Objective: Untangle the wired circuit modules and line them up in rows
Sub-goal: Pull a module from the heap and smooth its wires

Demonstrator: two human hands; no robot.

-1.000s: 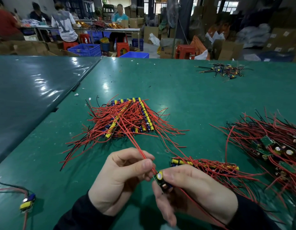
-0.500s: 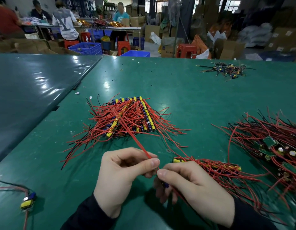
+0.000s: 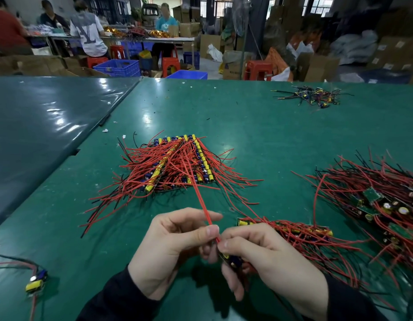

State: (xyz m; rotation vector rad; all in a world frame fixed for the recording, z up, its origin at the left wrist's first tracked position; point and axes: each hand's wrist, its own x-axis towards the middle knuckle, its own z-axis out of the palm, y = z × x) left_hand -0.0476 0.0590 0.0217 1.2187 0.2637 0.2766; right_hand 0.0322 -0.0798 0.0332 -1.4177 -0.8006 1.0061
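Note:
My left hand pinches a red wire between thumb and fingers, low in the middle of the view. My right hand grips a small circuit module with yellow and blue parts, and that wire runs up from it. Stacked rows of modules with red and black leads lie on the green table beyond my hands. A short row of modules lies just right of my right hand. A tangled heap of modules fills the right edge.
A single module with leads lies at the near left. A small pile of dark wired parts sits far right on the table. A darker table adjoins on the left. People work at benches in the background.
My hands have kept the module and its wire; the right hand turned the module downward so its fingers cover more of it, and the left fingers slid along the red wire.

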